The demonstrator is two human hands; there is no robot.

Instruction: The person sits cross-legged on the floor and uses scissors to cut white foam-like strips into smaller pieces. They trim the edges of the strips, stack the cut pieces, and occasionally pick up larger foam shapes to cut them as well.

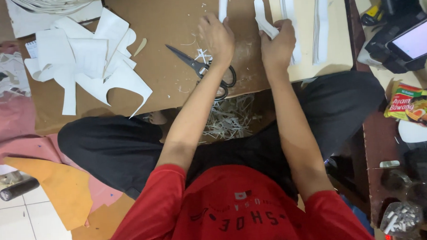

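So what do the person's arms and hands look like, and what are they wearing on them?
Both arms are bare from the short red sleeves of a T-shirt down to the hands. The left hand and right hand wear no gloves, and no watch, ring or bracelet shows on either.

I see bare cardboard [167, 22] open just left of my left hand [215, 37]. Black scissors [207, 70] lie under that wrist, blocking a pull-back. Farther left, a heap of white offcuts [86, 58] crowds the board. Right of my right hand [278, 39], stacked white strips [320, 26] stand close; little room there.
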